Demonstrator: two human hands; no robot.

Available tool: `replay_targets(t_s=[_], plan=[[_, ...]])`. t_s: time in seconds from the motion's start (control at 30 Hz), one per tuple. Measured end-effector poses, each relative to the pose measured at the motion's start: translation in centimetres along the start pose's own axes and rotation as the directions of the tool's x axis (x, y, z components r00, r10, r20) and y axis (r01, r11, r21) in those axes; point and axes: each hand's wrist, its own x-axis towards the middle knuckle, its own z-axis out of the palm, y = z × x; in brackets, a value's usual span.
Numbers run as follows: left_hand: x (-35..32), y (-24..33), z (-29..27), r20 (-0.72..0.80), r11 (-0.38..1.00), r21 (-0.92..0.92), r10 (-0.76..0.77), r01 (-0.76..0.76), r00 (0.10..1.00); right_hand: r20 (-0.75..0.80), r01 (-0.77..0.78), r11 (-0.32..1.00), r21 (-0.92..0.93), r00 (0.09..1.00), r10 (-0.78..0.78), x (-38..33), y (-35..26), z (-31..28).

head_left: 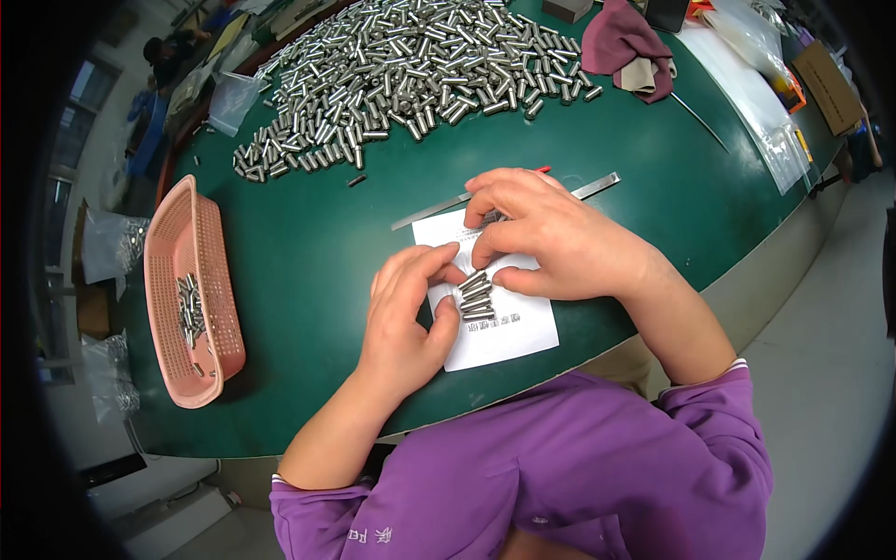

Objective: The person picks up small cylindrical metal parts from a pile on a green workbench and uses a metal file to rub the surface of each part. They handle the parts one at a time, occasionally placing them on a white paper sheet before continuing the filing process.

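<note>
A short row of metal pins (477,297) lies side by side on a white paper sheet (509,350) with dark print. My left hand (406,313) is at the row's left, fingers bent, thumb apart, its fingertips close to or touching the pin ends. From the right, my right hand (551,233) arches over the paper with curled fingers. More metal pins show between those fingers, seemingly held there; the palm hides how many. Its thumb and forefinger tips are beside the row's upper right end.
A large heap of metal pins (420,70) covers the table's far side. At left stands a pink perforated basket (227,308) holding some pins. A metal ruler-like strip (597,185) lies beyond the paper. Maroon cloth (621,42) and plastic bags (784,154) lie far right.
</note>
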Motion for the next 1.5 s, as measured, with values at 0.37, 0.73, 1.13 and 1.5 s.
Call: replay_targets(t_s=[0.37,0.73,1.13,1.5], plan=[[-0.1,-0.1,0.1,-0.006,1.0,-0.02,-0.011,0.011,1.0,0.022,0.0,1.0,0.012,1.0,0.0,0.0,0.0,-0.1],[-0.1,0.1,0.0,-0.004,1.0,-0.025,-0.003,0.003,1.0,0.038,0.011,0.999,0.033,0.999,-0.013,0.0,0.0,-0.1],[-0.1,0.3,-0.7,0.073,0.999,-0.041,0.0,0.003,0.997,0.067,0.02,0.999,0.047,0.997,-0.023,0.1,0.0,-0.1],[0.0,0.2,-1.4,0.197,0.998,-0.054,-0.018,0.029,0.98,0.089,-0.01,0.999,0.042,0.996,0.006,0.1,-0.3,-0.3]])
